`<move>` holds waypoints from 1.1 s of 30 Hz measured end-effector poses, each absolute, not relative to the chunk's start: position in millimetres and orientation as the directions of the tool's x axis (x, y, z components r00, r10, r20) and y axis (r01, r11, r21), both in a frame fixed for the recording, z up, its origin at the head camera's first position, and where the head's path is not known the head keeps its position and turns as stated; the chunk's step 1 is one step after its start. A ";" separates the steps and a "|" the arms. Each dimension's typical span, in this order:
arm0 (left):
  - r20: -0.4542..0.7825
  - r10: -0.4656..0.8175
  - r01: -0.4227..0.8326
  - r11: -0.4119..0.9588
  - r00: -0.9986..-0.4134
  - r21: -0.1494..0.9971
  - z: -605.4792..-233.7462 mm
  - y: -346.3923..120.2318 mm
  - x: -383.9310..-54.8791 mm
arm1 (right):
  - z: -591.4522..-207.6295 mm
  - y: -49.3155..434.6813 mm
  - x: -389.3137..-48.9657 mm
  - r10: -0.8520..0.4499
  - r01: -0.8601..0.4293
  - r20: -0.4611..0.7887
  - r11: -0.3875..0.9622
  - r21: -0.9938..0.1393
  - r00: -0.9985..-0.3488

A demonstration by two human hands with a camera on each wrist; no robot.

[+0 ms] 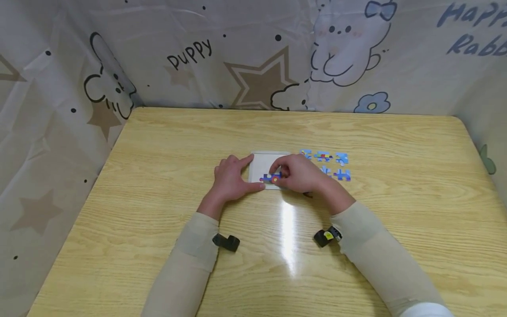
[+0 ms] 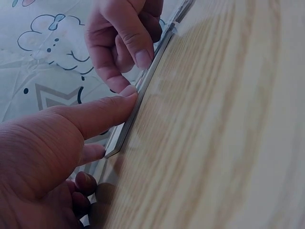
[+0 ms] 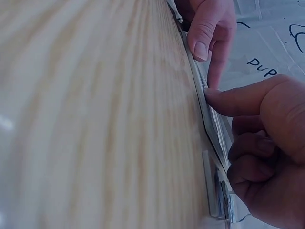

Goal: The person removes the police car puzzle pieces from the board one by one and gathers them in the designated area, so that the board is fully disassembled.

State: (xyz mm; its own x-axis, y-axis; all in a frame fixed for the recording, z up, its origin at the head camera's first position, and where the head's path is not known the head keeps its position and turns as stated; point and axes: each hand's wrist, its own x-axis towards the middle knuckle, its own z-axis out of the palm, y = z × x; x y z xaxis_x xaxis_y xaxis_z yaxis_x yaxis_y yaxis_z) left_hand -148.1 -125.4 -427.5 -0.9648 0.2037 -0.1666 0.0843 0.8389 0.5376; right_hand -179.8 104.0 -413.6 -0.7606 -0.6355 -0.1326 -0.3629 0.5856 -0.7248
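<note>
A thin white puzzle tray lies flat on the table. My left hand spans its left side, with straight thumb and index finger touching the near edge and the far left corner. Two joined-looking blue, red and yellow jigsaw pieces lie along the tray's near side. Over the tray, my right hand pinches the right-hand jigsaw piece between thumb and index finger, partly hiding it. In the right wrist view, the right thumb meets the tray's edge, its other fingers curled.
Right of the tray, several loose jigsaw pieces lie in rows, some partly behind the right hand. A small dark object shows beneath the right wrist. The wooden table meets printed cloth walls behind and at the sides.
</note>
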 end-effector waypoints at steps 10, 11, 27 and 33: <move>-0.158 0.205 0.090 0.838 -0.966 0.538 -428.8 -125.8 -147.5 | -412.5 103.0 -183.0 -0.657 -0.337 -0.185 0.582 -0.740 -0.731; -0.157 0.206 0.090 0.837 -0.966 0.540 -428.9 -125.9 -147.5 | -412.6 102.7 -183.4 -0.655 -0.330 -0.192 0.586 -0.740 -0.731; -0.166 0.206 0.089 0.842 -0.964 0.532 -429.1 -125.7 -149.1 | -411.4 104.5 -184.6 -0.610 -0.259 -0.229 0.606 -0.752 -0.759; -0.162 0.207 0.092 0.843 -0.965 0.530 -427.6 -125.2 -148.7 | -411.9 108.8 -185.5 -0.597 -0.287 -0.212 0.630 -0.722 -0.774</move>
State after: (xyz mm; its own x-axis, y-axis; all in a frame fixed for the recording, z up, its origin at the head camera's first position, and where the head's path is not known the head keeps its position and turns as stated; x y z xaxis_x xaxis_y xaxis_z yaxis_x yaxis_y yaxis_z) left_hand -148.7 -125.2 -427.6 -0.9648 0.2071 -0.1622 0.0919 0.8431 0.5298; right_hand -185.5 108.8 -411.9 -0.7740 -0.5965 -0.2125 -0.2871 0.6296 -0.7219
